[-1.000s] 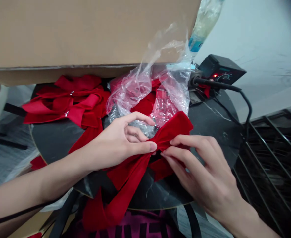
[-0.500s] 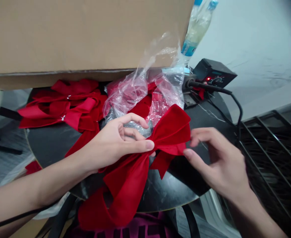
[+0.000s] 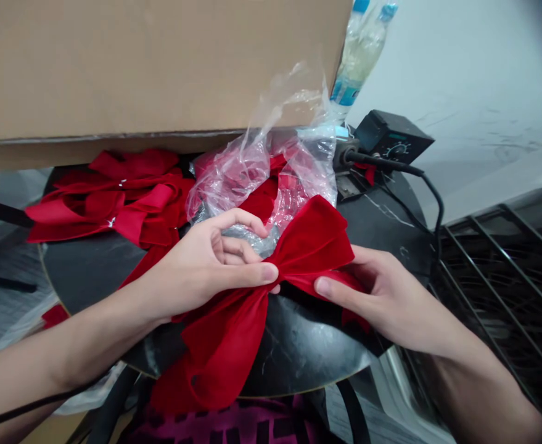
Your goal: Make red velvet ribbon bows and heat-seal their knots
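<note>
A large red velvet bow [image 3: 314, 237] hangs between my two hands above a round black table [image 3: 307, 345]. My left hand [image 3: 227, 262] pinches the bow at its middle with the thumb on top. On the right side, my right hand [image 3: 372, 290] grips a ribbon tail of the bow between thumb and fingers; the fingertips are behind the ribbon. Long red loops droop below my left hand past the table's front edge. Several finished-looking red bows [image 3: 113, 203] with silvery ties lie piled at the left.
Behind the hands, a clear plastic bag [image 3: 234, 179] holds more red ribbon. A big cardboard box [image 3: 150, 68] stands at the back. Bottles [image 3: 358, 61], a black control box [image 3: 393, 139] with a dial and a thick cable [image 3: 395, 165] sit at the right, beside a metal rack [image 3: 502, 283].
My right hand has moved left and closed on the bow's right tail, drawing it out to the right. My left hand keeps its pinch. The view has shifted slightly.
</note>
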The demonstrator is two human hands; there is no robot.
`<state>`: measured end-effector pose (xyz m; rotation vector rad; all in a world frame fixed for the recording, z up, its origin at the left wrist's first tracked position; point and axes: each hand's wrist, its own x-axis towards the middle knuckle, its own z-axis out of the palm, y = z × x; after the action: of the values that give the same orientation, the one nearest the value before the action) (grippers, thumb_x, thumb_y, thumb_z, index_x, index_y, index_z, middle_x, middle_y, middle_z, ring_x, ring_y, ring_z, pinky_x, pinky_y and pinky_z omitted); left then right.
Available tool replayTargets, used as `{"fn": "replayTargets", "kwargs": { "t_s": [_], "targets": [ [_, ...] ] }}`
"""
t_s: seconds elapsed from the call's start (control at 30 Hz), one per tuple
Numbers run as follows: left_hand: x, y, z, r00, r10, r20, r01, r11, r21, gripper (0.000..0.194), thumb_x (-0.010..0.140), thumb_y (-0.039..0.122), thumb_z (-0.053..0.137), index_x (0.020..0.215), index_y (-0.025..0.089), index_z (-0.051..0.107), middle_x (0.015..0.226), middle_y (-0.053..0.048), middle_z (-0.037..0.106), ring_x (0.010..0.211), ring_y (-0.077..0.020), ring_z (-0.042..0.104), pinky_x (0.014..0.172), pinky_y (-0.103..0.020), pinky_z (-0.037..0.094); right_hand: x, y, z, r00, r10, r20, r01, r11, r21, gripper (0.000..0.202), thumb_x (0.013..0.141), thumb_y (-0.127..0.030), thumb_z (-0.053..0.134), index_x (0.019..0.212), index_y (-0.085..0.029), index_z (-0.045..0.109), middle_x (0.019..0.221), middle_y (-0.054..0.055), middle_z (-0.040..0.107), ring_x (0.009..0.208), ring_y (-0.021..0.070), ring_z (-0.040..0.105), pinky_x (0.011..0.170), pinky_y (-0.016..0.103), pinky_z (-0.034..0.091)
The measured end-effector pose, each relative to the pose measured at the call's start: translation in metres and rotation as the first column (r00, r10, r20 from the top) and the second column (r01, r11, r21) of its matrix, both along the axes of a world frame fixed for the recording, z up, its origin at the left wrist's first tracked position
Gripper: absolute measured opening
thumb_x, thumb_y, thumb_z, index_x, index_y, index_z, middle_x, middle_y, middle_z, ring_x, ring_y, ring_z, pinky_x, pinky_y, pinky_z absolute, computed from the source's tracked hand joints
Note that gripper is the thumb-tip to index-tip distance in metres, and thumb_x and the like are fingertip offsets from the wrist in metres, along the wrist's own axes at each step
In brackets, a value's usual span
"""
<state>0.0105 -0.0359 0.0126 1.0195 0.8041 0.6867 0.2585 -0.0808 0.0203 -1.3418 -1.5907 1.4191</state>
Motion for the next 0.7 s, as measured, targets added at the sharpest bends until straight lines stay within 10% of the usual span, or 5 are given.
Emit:
{"fn": "replayTargets", "kwargs": {
  "t_s": [0.17, 0.3, 0.43, 0.7],
  "targets": [
    [-0.001, 0.001, -0.001, 0.998, 0.011, -0.067, -0.008, 0.999, 0.05, 0.043, 0.073, 0.024, 0.09, 0.101, 0.023, 0.057, 0.065, 0.005, 0.074, 0.071, -0.0226, 0.081, 0.07, -0.027, 0.062, 0.019, -0.001, 0.005, 0.928, -0.112, 0.356, 0.008, 0.96, 0.28, 0.018, 0.092, -0.04, 0.075, 0.101, -0.024, 0.075, 0.101, 0.004, 0.077, 0.088, 0.024, 0.073, 0.081, 0.037, 0.06],
    [-0.003, 0.003, -0.005, 0.974, 0.185, -0.129, -0.151, 0.96, 0.238, 0.04, 0.075, 0.021, 0.089, 0.104, 0.023, 0.061, 0.069, 0.003, 0.076, 0.071, -0.0186, 0.079, 0.065, -0.021, 0.058, 0.003, -0.018, 0.007, 0.665, -0.657, 0.356, 0.216, 0.625, 0.751, 0.014, 0.091, -0.031, 0.076, 0.105, -0.03, 0.073, 0.106, 0.004, 0.076, 0.091, 0.0251, 0.07, 0.083, 0.038, 0.055],
    [-0.003, 0.001, -0.006, 0.954, 0.276, -0.119, -0.225, 0.918, 0.326, 0.037, 0.077, 0.022, 0.088, 0.105, 0.023, 0.063, 0.073, 0.003, 0.076, 0.067, -0.0141, 0.076, 0.067, -0.02, 0.058, -0.052, -0.035, -0.005, 0.871, -0.428, 0.241, 0.263, 0.821, 0.508, 0.011, 0.095, -0.032, 0.069, 0.104, -0.026, 0.074, 0.09, 0.001, 0.077, 0.07, 0.0161, 0.07, 0.063, 0.028, 0.057],
    [-0.005, 0.001, -0.005, 0.961, 0.267, -0.073, -0.238, 0.932, 0.273, 0.04, 0.076, 0.022, 0.089, 0.106, 0.022, 0.062, 0.07, 0.004, 0.075, 0.064, -0.0139, 0.074, 0.06, -0.02, 0.055, -0.09, -0.032, -0.026, 0.922, -0.386, -0.021, 0.383, 0.905, 0.187, 0.02, 0.098, -0.037, 0.063, 0.086, -0.021, 0.069, 0.069, -0.001, 0.066, 0.058, 0.013, 0.059, 0.053, 0.024, 0.05]
  ]
}}
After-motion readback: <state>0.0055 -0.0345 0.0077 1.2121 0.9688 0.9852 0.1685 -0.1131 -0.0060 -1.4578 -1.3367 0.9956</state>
